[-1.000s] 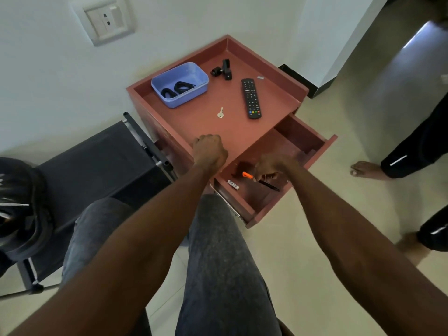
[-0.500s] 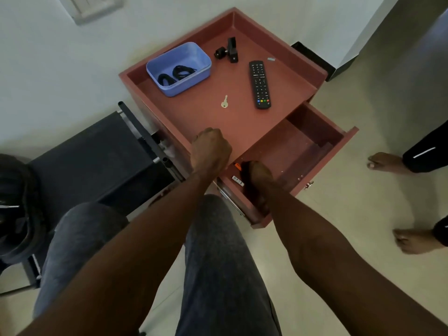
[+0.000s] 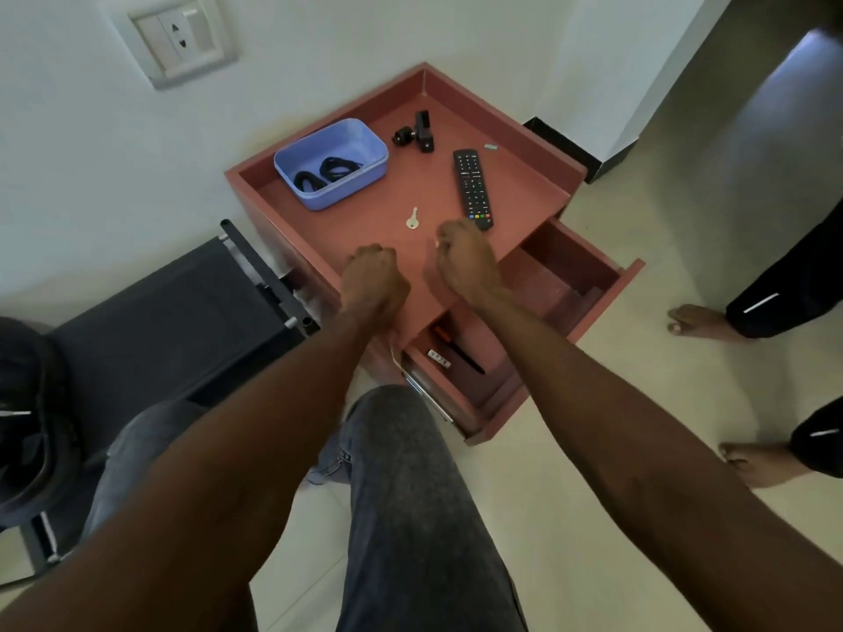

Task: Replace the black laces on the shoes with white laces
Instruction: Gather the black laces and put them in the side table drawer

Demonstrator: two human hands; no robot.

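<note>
Two coiled black laces (image 3: 328, 171) lie in a blue plastic tub (image 3: 349, 190) at the back left of the red bedside cabinet (image 3: 365, 221). My left hand (image 3: 374, 280) is a closed fist resting at the cabinet's near edge. Beside it, my right hand (image 3: 465, 262) is also closed, above the cabinet top, with a small white bit showing at the fingers. What that white bit belongs to is hidden inside the fist. No shoes are in view.
The cabinet's drawer (image 3: 579, 285) stands pulled out to the right, holding an orange-handled tool (image 3: 456, 351). A remote (image 3: 472, 189), a key (image 3: 413, 218) and a black clamp (image 3: 419, 132) lie on top. A black chair (image 3: 159, 312) is at left; another person's bare feet (image 3: 698, 321) at right.
My right hand has come up out of the open drawer and now hovers closed over the cabinet top beside the left fist. The left hand stayed at the near edge.
</note>
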